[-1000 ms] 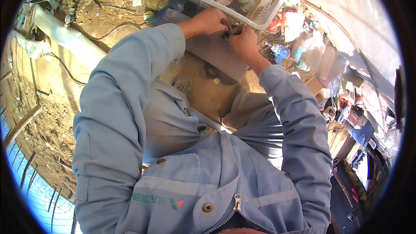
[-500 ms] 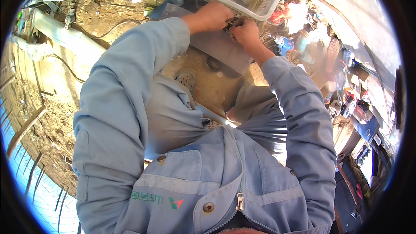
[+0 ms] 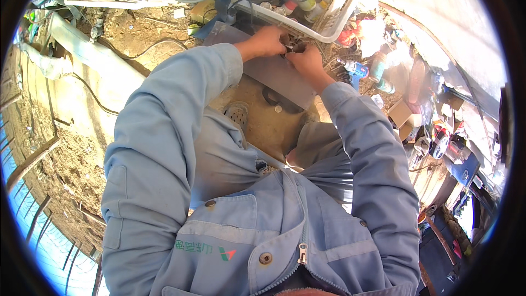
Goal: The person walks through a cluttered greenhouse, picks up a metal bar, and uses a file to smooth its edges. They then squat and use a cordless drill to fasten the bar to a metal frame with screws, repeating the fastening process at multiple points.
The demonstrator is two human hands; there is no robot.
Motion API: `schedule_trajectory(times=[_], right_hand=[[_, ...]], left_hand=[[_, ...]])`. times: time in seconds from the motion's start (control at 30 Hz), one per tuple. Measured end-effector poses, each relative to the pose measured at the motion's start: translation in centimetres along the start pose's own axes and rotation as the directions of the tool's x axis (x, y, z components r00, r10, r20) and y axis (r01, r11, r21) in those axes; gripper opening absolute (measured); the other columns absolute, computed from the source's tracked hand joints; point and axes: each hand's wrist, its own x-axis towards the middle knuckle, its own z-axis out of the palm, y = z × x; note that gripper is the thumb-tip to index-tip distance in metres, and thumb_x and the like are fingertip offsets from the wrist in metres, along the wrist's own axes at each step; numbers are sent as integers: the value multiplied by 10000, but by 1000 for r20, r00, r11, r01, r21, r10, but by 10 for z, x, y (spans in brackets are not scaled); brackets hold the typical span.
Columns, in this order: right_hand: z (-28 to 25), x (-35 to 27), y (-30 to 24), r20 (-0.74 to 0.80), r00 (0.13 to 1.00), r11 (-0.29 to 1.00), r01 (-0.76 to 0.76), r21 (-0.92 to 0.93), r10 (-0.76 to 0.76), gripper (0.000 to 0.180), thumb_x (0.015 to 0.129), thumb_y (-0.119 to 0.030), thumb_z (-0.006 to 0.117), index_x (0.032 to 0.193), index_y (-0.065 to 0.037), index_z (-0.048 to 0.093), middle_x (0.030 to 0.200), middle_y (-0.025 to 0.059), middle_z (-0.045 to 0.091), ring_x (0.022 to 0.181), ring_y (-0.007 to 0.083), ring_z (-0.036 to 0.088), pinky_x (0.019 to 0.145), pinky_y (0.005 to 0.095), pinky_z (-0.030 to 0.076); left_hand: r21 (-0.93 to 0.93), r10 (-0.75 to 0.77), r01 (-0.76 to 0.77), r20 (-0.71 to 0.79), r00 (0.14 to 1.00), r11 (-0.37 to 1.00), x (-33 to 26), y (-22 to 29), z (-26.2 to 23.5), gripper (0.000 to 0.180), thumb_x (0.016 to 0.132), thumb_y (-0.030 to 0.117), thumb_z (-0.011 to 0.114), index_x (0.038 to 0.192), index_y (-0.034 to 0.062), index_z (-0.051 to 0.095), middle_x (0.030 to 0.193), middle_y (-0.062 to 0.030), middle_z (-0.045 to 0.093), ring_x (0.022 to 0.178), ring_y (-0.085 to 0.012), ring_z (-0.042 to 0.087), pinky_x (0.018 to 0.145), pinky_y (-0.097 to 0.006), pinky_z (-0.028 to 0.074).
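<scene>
At the grey metal plate's point(image 3: 274, 74) far edge, your left hand point(image 3: 268, 41) and right hand point(image 3: 306, 61) both pinch a small dark part point(image 3: 291, 47) beside the white basket point(image 3: 334, 19).

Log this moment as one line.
left hand: grips small dark part | right hand: grips same part | under: grey metal sheet | behind: white basket
</scene>
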Motion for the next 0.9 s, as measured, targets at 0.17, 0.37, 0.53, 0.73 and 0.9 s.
schedule_trajectory(times=[0.17,0.37,0.53,0.73,0.9], right_hand=[[0,-7,14,-52,997,989,56,134,-50,186,820,-146,781,882,22,732,735,123,756,666,176,747,670,338,606],[8,4,12,-123,988,993,79,-86,-89,158,804,-168,767,829,-12,769,745,164,759,748,294,772,765,402,615],[8,4,7,-116,992,991,36,-127,-50,173,784,-194,790,853,-35,776,832,196,766,864,356,766,833,448,600],[8,-1,-2,-107,987,966,94,-239,-122,213,777,-187,796,914,-26,766,946,241,759,947,390,748,854,465,587],[-3,-4,-2,42,996,989,81,-127,-76,207,792,-189,773,886,-7,745,837,189,759,768,290,758,731,399,597]], left_hand=[[-181,-87,105,101,991,978,-2,-7,4,322,792,125,809,1091,9,771,855,-96,745,745,-156,706,651,-323,582],[-395,-133,198,186,973,897,-1,-16,7,302,822,103,791,1103,-6,771,845,-75,728,715,-143,685,636,-300,580],[-61,46,-42,66,997,997,-2,-10,4,270,837,159,747,1066,17,778,918,-150,763,792,-238,743,698,-378,592],[200,287,-289,40,957,936,0,-2,4,211,836,176,682,988,65,776,966,-194,745,938,-412,705,829,-465,565],[159,234,-256,147,961,954,-1,-3,-3,238,853,201,711,1034,58,771,956,-170,752,897,-351,728,797,-428,572]])
